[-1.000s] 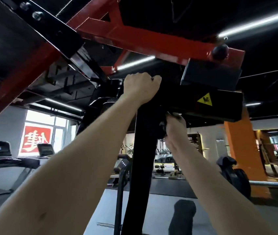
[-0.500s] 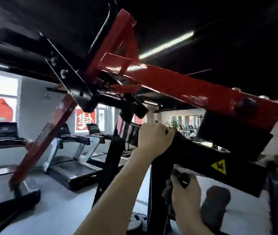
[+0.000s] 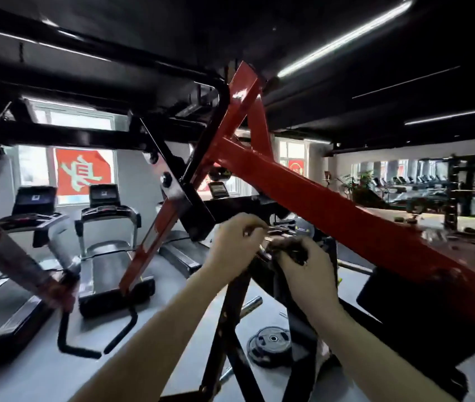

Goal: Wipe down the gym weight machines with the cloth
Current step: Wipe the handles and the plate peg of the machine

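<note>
scene: a head-worn camera looks at a plate-loaded weight machine in a gym, with both bare arms reaching forward to its middle.
cloth: a dark cloth is bunched at the joint where the sloping red beam crosses the black post, touching the metal there.
right hand: the right hand has its fingers clenched round the bunched cloth, pressing it against the frame.
left hand: the left hand sits just beside the cloth with fingers curled and thumb meeting fingertips; blur hides whether it pinches the cloth's edge or a machine part, so i cannot tell.
done so far: judging by the hands, wiping is under way at this central joint; the frame shines, but no clean or dirty patches can be told apart.
left to do: likely the long red beam, the black upper bars and the lower legs.
surroundings: a weight plate lies on the floor below; treadmills stand along the windows to the left.
</note>
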The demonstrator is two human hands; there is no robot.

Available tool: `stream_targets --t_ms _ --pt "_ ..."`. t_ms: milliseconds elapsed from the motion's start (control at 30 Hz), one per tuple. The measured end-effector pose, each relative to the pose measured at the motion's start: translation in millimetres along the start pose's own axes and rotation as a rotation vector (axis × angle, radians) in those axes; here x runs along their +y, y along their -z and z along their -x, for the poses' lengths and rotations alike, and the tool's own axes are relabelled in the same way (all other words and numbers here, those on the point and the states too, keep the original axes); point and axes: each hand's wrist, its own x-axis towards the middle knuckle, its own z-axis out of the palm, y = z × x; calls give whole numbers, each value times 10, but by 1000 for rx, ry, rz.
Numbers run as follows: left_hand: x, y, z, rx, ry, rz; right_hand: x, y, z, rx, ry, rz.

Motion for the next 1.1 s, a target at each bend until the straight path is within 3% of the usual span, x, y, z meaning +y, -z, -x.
stream_targets --t_ms 100,167,233,267,333,500,667,800,967,1100 --pt "-173 465 -391 498 150 -190 -176 -132 -254 -39 -5 -81" --pt "-329 671 -620 525 492 -280 -241 -200 -319 -75 -36 -145" --pt "-519 695 -791 429 775 -130 -235 -248 -319 -125 -87 -204" --pt "-625 672 -848 391 829 3 -217 -275 -308 -133 -105 -208" --pt "-845 628 -901 365 821 141 -185 -313 -263 -132 -112 -193" --pt "-1186 624 -877 340 766 163 -175 -436 -289 -96 -33 -163" --pt "-1599 569 -1136 322 685 213 -181 -807 -793 -46 16 -109" --pt "-1948 506 -1210 360 722 323 35 -1186 -1218 -67 -6 29" --pt "-1074 458 -954 452 687 171 -20 -1559 -1731 -231 276 242" --pt "-1037 335 -913 478 720 -23 -73 -1762 -2059 -371 311 273"
